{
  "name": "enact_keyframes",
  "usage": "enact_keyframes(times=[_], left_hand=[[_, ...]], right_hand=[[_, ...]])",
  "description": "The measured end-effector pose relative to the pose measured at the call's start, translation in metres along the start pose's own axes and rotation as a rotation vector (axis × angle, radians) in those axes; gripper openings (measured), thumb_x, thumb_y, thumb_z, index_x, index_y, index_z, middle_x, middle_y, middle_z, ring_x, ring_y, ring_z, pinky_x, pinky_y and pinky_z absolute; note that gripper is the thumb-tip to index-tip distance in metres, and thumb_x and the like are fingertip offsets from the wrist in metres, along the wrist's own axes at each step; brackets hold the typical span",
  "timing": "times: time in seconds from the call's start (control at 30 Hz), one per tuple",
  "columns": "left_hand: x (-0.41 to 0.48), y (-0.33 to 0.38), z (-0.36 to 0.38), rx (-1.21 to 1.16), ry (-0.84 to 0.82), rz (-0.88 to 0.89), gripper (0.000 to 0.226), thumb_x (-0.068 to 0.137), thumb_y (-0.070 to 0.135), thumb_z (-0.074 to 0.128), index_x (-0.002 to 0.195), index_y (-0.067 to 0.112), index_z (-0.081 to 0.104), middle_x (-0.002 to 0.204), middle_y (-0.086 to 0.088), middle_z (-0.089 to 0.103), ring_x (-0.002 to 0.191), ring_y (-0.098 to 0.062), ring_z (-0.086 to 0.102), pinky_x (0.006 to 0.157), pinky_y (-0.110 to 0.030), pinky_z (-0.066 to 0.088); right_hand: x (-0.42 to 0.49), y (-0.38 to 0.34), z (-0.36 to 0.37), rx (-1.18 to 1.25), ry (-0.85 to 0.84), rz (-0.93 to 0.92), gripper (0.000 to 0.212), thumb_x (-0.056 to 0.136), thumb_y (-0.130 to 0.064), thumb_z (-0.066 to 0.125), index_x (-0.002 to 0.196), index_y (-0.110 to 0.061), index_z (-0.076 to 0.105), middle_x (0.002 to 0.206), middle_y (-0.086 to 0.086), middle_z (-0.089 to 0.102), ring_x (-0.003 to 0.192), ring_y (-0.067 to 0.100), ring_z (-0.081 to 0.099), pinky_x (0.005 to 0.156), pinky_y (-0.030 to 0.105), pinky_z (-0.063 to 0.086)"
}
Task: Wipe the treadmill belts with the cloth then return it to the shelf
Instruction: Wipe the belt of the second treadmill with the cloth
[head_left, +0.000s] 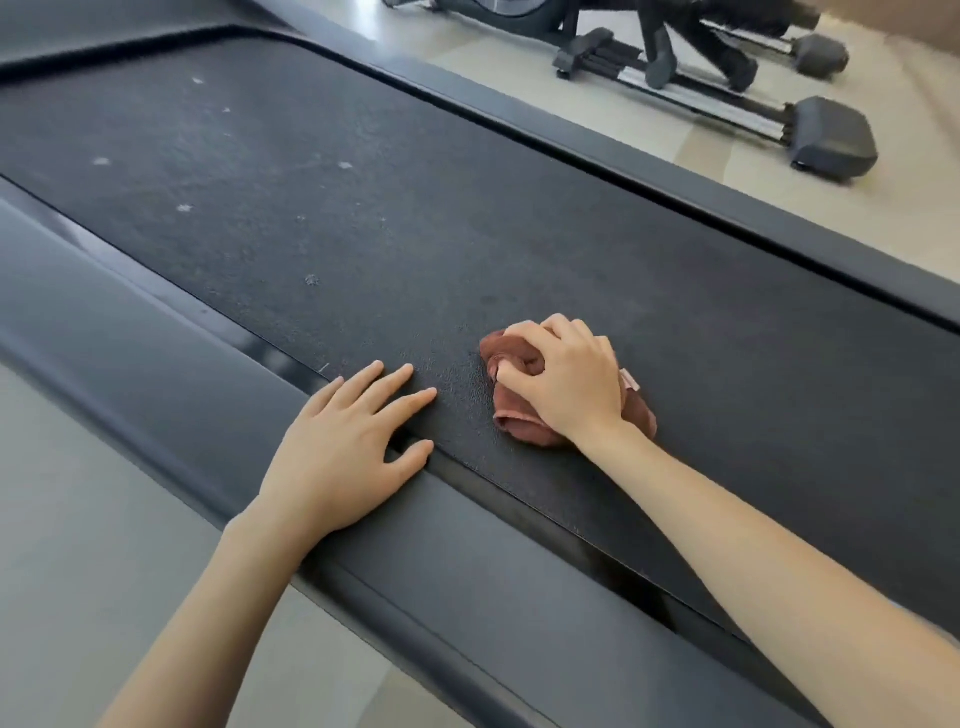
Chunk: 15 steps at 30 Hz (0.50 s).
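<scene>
On the treadmill belt (415, 218), near its left side rail (156, 374), the right hand (563, 382) bunches the brown cloth (524, 421), fingers clamped round it to scrub. Beside the cloth, the left hand (345, 452) lies flat across rail and belt, fingers apart, probably as a brace; pale spots farther up the belt look unwiped.

The treadmill belt (519, 234) is black with a fine pebbled grain, dulled toward its far end by a greyish dusty film and scattered pale grey specks (184, 208), while the side rails (156, 332) flanking it are a smooth, plain dark grey. The bunched cloth (524, 426) is a solid reddish brown, with a small pale pink tag (630, 380) showing at its edge. The floor (909, 218) is a pale beige with faint lighter streaks, and the exercise machine (691, 47) on it is black, with bright silver rails (727, 111) and dark grey end caps (836, 137).
</scene>
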<state>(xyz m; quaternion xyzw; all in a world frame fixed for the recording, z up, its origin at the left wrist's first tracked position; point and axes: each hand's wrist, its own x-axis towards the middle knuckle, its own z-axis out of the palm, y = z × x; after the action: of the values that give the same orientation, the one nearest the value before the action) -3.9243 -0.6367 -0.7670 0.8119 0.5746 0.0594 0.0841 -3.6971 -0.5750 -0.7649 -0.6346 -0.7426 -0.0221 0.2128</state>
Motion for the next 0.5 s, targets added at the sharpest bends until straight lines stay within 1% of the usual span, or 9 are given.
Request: enact_keyframes(times=[0.1, 0.17, 0.23, 0.33, 0.4, 0.5], left_hand=[[-0.005, 0.003, -0.002, -0.01, 0.006, -0.023, 0.053, 0.09, 0.06, 0.023, 0.142, 0.051, 0.016, 0.154, 0.022, 0.005, 0.143, -0.003, -0.002, 0.116, -0.028, -0.002], [-0.006, 0.004, -0.004, -0.018, 0.002, -0.033, 0.052, 0.091, 0.061, 0.022, 0.141, 0.052, 0.016, 0.154, 0.024, 0.004, 0.142, -0.001, -0.003, 0.116, -0.027, -0.003], [-0.006, 0.004, -0.006, -0.013, 0.0, -0.044, 0.052, 0.09, 0.064, 0.016, 0.141, 0.053, 0.015, 0.153, 0.024, 0.004, 0.142, -0.001, -0.003, 0.116, -0.026, -0.004], [-0.006, 0.007, -0.005, 0.003, 0.01, -0.096, 0.064, 0.08, 0.067, 0.005, 0.141, 0.052, 0.02, 0.153, 0.022, 0.01, 0.143, -0.006, 0.002, 0.117, -0.03, -0.001], [-0.005, 0.008, -0.004, 0.005, 0.008, -0.133, 0.065, 0.079, 0.066, 0.007, 0.141, 0.05, 0.023, 0.153, 0.021, 0.015, 0.144, -0.008, 0.006, 0.118, -0.034, 0.003], [-0.005, 0.01, -0.003, 0.014, -0.015, -0.143, 0.062, 0.082, 0.063, 0.011, 0.141, 0.049, 0.024, 0.152, 0.021, 0.016, 0.144, -0.009, 0.007, 0.118, -0.035, 0.006]], right_hand=[[0.032, 0.008, 0.008, -0.018, -0.053, -0.003, 0.028, 0.082, -0.048, 0.056, 0.107, -0.036, 0.063, 0.101, -0.004, 0.058, 0.1, 0.021, 0.051, 0.081, 0.035, 0.033], [0.03, 0.014, 0.002, 0.001, -0.082, -0.056, 0.028, 0.082, -0.044, 0.059, 0.108, -0.035, 0.064, 0.101, -0.002, 0.058, 0.101, 0.022, 0.051, 0.082, 0.036, 0.033], [0.008, 0.028, -0.011, 0.028, -0.109, -0.121, 0.029, 0.08, -0.042, 0.058, 0.106, -0.033, 0.066, 0.098, -0.001, 0.058, 0.099, 0.022, 0.052, 0.081, 0.036, 0.033], [-0.044, 0.058, -0.04, 0.068, -0.122, -0.174, 0.033, 0.075, -0.045, 0.051, 0.1, -0.033, 0.068, 0.094, -0.005, 0.058, 0.092, 0.02, 0.053, 0.08, 0.036, 0.036], [-0.061, 0.069, -0.05, 0.082, -0.111, -0.209, 0.031, 0.071, -0.045, 0.053, 0.096, -0.033, 0.069, 0.092, -0.007, 0.057, 0.088, 0.019, 0.053, 0.078, 0.037, 0.037], [-0.044, 0.057, -0.041, 0.086, -0.107, -0.212, 0.032, 0.069, -0.046, 0.053, 0.092, -0.032, 0.069, 0.088, -0.006, 0.059, 0.084, 0.021, 0.055, 0.075, 0.036, 0.039]])
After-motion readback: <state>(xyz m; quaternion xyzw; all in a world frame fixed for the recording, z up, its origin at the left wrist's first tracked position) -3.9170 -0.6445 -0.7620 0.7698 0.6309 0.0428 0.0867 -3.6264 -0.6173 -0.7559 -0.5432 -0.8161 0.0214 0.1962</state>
